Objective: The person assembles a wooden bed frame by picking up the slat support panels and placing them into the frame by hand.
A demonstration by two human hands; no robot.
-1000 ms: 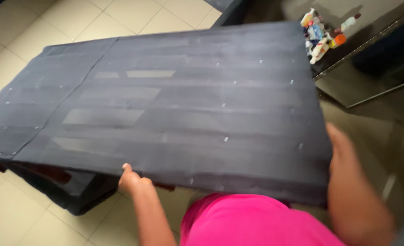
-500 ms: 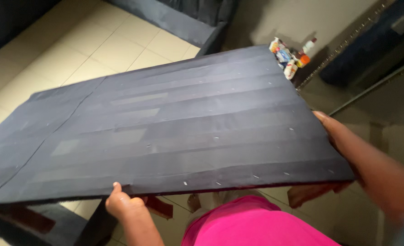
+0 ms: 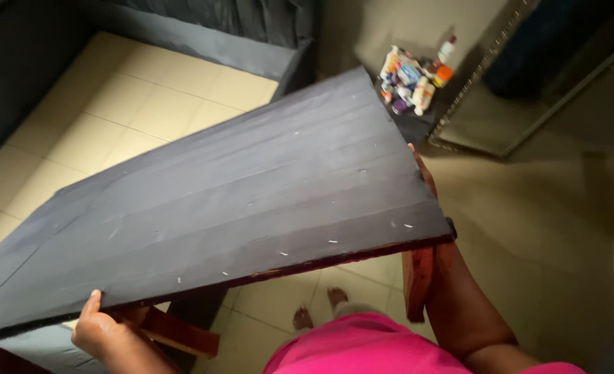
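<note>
Currently: large dark fabric-covered flat board point(image 3: 251, 201) w/ reddish wooden legs, tilted. Left hand point(image 3: 103, 332) fingers grasping near edge; right hand point(image 3: 425, 176) gripping far side edge. Advise keeping board level, clear of bottles point(image 3: 414, 76).

Cream tiled floor point(image 3: 148, 97), dark sofa point(image 3: 203, 28) — perhaps a mirror point(image 3: 521, 104).

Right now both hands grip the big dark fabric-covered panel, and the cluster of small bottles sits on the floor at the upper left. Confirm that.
Not quite: in the head view the bottles sit at the upper right. Left hand and right hand do grip the panel.
</note>
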